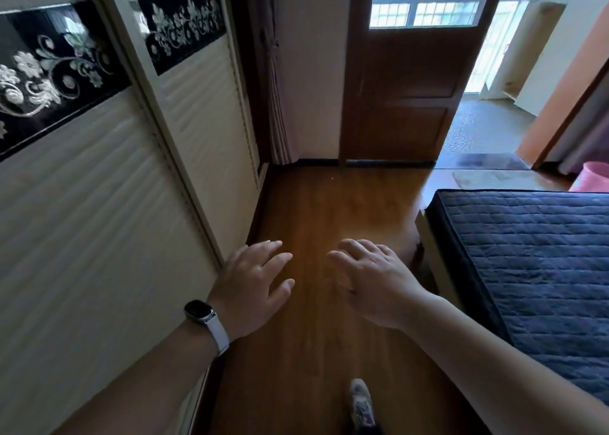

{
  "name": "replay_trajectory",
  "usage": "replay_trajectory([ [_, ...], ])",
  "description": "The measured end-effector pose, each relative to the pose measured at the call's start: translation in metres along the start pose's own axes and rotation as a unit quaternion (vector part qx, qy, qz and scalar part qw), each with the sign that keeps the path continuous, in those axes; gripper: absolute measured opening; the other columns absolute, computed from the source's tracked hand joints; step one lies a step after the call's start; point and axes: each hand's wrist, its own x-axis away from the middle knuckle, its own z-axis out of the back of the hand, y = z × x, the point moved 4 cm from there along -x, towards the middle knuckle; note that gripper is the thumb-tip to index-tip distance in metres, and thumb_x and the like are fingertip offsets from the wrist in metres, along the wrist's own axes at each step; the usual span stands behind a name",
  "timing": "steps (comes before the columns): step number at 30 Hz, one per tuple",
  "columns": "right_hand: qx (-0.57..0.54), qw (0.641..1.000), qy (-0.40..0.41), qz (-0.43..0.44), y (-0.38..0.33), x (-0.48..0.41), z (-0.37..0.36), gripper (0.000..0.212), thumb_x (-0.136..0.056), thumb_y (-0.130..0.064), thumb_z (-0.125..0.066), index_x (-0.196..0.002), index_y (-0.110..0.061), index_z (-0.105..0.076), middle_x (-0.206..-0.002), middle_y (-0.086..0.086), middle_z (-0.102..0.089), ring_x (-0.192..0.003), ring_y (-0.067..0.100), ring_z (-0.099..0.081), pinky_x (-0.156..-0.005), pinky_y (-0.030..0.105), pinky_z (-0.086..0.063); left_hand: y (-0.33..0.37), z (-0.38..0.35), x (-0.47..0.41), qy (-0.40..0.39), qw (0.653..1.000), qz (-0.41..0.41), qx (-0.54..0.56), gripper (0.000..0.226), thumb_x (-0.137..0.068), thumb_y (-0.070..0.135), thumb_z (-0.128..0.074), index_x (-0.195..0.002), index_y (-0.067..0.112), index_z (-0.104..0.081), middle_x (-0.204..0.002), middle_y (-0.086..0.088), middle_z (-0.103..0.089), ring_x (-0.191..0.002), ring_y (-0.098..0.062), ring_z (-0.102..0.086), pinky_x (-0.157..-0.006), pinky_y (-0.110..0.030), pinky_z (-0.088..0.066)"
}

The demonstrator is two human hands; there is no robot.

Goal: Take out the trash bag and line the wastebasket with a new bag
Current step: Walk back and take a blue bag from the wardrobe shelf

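A pink wastebasket point(593, 177) shows partly at the far right edge, beyond the bed's far corner; its inside and any bag in it are hidden. My left hand point(253, 281), with a watch on the wrist, is stretched out palm down over the wooden floor, fingers apart, holding nothing. My right hand point(372, 279) is held out beside it, also palm down with spread fingers and empty. Both hands are far from the wastebasket. No trash bag is visible.
A cream sliding wardrobe point(99, 204) with black floral panels runs along the left. A bed with a dark blue quilted cover point(527, 270) fills the right. A wooden floor aisle point(313, 210) leads to a brown door point(402, 88) and an open doorway point(484, 121). My shoe point(361, 401) is below.
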Motion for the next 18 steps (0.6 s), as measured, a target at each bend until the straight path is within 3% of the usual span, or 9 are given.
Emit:
replay_trajectory([
  [7,-0.019,0.998,-0.003,0.052,0.074,-0.112,-0.003,0.053,-0.087,-0.059,-0.023,-0.126,-0.032,-0.047,-0.131,-0.005,-0.050,-0.122,0.020,-0.047,-0.100,0.038,-0.038,-0.035,-0.022,-0.104,-0.017,0.998,0.051,-0.014,0.048,-0.091,0.047,-0.043,-0.123,0.018,-0.063,-0.134,-0.006,-0.058,-0.126,-0.026,-0.052,-0.104,-0.051,-0.041],
  [18,-0.034,0.987,0.016,0.156,0.147,-0.275,0.015,0.050,-0.093,-0.059,-0.028,-0.133,-0.033,-0.045,-0.133,-0.007,-0.052,-0.128,0.018,-0.044,-0.104,0.038,-0.036,-0.084,-0.006,-0.227,0.042,0.987,0.090,-0.124,0.043,-0.085,0.041,-0.052,-0.117,0.015,-0.063,-0.122,-0.008,-0.063,-0.114,-0.029,-0.057,-0.092,-0.045,-0.047],
])
